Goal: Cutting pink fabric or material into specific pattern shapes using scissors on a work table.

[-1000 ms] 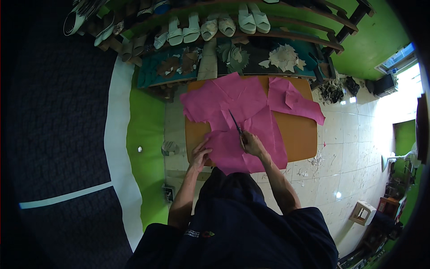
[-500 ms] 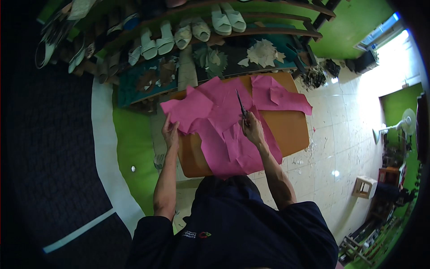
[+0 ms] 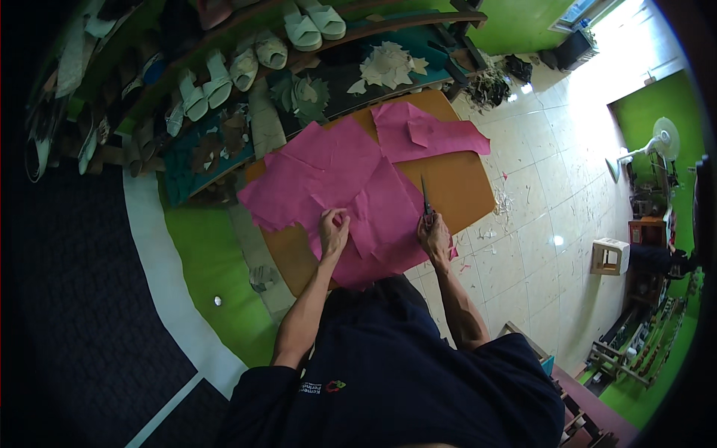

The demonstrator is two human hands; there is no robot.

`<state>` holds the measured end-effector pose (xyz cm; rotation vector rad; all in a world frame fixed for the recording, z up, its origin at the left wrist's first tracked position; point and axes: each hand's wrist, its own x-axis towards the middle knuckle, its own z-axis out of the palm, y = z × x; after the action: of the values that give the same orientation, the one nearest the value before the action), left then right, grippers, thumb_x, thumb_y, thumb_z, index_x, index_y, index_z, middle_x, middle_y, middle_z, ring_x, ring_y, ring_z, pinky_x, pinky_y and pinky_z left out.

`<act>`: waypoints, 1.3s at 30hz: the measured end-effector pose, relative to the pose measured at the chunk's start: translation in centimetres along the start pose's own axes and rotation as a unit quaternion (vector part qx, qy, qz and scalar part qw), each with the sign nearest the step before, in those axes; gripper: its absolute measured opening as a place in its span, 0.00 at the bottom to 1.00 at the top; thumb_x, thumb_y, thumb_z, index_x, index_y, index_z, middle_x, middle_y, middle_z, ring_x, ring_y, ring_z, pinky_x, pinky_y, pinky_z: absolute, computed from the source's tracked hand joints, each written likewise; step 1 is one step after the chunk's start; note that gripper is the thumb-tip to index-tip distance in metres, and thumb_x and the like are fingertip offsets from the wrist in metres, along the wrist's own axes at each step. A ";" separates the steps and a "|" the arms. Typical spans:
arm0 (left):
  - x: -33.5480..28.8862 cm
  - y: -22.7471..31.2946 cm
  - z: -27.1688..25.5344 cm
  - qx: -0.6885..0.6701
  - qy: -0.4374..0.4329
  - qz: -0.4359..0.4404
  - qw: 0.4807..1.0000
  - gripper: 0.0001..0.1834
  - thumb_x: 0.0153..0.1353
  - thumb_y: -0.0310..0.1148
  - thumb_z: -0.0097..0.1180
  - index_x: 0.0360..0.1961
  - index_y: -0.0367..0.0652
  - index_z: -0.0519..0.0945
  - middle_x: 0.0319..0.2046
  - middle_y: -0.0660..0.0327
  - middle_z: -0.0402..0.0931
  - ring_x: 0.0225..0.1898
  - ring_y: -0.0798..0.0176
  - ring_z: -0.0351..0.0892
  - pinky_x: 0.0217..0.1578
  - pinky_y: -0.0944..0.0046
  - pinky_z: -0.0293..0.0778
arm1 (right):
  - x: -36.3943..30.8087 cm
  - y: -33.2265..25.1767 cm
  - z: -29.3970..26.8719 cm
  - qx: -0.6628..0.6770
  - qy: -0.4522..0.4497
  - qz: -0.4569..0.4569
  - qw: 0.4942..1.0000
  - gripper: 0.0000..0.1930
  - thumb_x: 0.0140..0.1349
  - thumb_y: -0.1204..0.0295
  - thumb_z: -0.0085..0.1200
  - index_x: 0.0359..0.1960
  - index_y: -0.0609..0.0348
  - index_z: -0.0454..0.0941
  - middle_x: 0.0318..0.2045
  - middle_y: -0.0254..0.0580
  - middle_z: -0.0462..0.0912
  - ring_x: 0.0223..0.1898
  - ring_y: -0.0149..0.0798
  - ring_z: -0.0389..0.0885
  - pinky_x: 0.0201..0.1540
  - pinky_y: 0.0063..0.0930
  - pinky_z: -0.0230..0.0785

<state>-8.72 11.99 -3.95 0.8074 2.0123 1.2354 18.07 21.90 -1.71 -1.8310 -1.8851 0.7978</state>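
Observation:
A large pink sheet, perhaps leather or fabric, lies creased over a brown board, with its near end against my body. My left hand is on the middle of the sheet, fingers curled in a pinch at a fold, with a bit of pink showing between them. My right hand is closed round the handles of a pair of scissors at the sheet's right edge, the blades pointing away from me. A separate pink piece rests at the board's far right, partly folded.
Beyond the board, racks hold several sandals. Pale cut scraps and green scraps lie in piles on a low bench. Offcuts litter the tiled floor at right, where a white stool and a fan stand.
My left hand has moved from the sheet's left corner to its middle. My right hand, with the scissors, has drawn nearer to me at the right edge. The view has turned.

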 end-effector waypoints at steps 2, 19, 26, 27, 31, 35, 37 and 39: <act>0.5 0.7 1.2 0.118 -0.018 0.053 0.991 0.17 0.55 0.31 0.67 0.46 0.41 0.82 0.51 0.49 0.73 0.56 0.49 0.71 0.60 0.51 0.66 | -0.6 0.5 0.3 0.015 -0.002 -0.004 1.000 0.13 0.60 0.66 0.60 0.39 0.59 0.71 0.32 0.50 0.82 0.36 0.54 0.83 0.41 0.45 0.73; -14.3 5.5 4.3 -0.380 -0.238 -0.531 0.719 0.26 0.58 0.51 0.69 0.46 0.41 0.78 0.38 0.59 0.81 0.39 0.63 0.83 0.34 0.65 0.81 | -6.8 1.4 -0.9 0.426 -0.265 0.250 0.828 0.13 0.60 0.73 0.65 0.38 0.57 0.69 0.23 0.32 0.75 0.21 0.26 0.72 0.23 0.22 0.65; -15.0 0.2 7.8 -0.488 0.042 -0.349 0.799 0.30 0.51 0.35 0.76 0.53 0.42 0.76 0.48 0.57 0.79 0.47 0.56 0.82 0.44 0.56 0.83 | -10.2 0.8 -3.6 0.350 -0.354 0.263 0.826 0.15 0.59 0.65 0.69 0.35 0.54 0.73 0.20 0.27 0.74 0.20 0.21 0.70 0.23 0.15 0.60; -14.8 0.6 7.2 -0.459 0.078 -0.327 0.823 0.30 0.51 0.33 0.75 0.54 0.42 0.75 0.49 0.57 0.79 0.48 0.56 0.82 0.44 0.58 0.84 | -10.5 1.1 -4.2 0.347 -0.357 0.265 0.826 0.15 0.59 0.65 0.69 0.35 0.54 0.73 0.20 0.27 0.74 0.20 0.21 0.70 0.23 0.15 0.60; -14.7 -0.3 3.5 -0.439 0.160 -0.307 0.829 0.30 0.50 0.31 0.75 0.53 0.43 0.75 0.48 0.59 0.79 0.48 0.60 0.82 0.41 0.62 0.84 | -10.8 -0.3 -8.4 0.210 -0.423 0.153 0.868 0.22 0.61 0.51 0.64 0.29 0.59 0.76 0.19 0.30 0.74 0.21 0.27 0.70 0.26 0.24 0.62; -15.1 -0.4 2.1 -0.444 0.122 -0.283 0.841 0.27 0.50 0.27 0.74 0.51 0.46 0.75 0.46 0.63 0.79 0.44 0.65 0.83 0.39 0.66 0.84 | -10.9 1.0 -9.2 0.068 -0.488 -0.001 0.870 0.36 0.61 0.37 0.55 0.32 0.68 0.81 0.22 0.40 0.79 0.27 0.36 0.76 0.33 0.35 0.67; -15.4 -0.5 3.0 -0.437 0.107 -0.275 0.850 0.27 0.50 0.24 0.73 0.51 0.46 0.75 0.46 0.64 0.80 0.43 0.65 0.83 0.39 0.67 0.84 | -11.1 1.8 -8.7 0.055 -0.508 -0.001 0.860 0.37 0.61 0.36 0.54 0.34 0.70 0.82 0.23 0.43 0.80 0.28 0.37 0.77 0.34 0.36 0.68; -15.8 -0.6 4.0 -0.495 0.144 -0.237 0.824 0.27 0.51 0.21 0.72 0.51 0.45 0.75 0.45 0.64 0.80 0.42 0.65 0.84 0.40 0.69 0.84 | -11.4 2.4 -8.4 0.042 -0.527 -0.001 0.849 0.39 0.61 0.36 0.52 0.37 0.71 0.82 0.25 0.46 0.81 0.29 0.39 0.79 0.35 0.37 0.69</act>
<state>3.91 1.77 -2.80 -0.3859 1.2972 1.8444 26.03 11.61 4.43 -1.3876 -2.3273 2.1576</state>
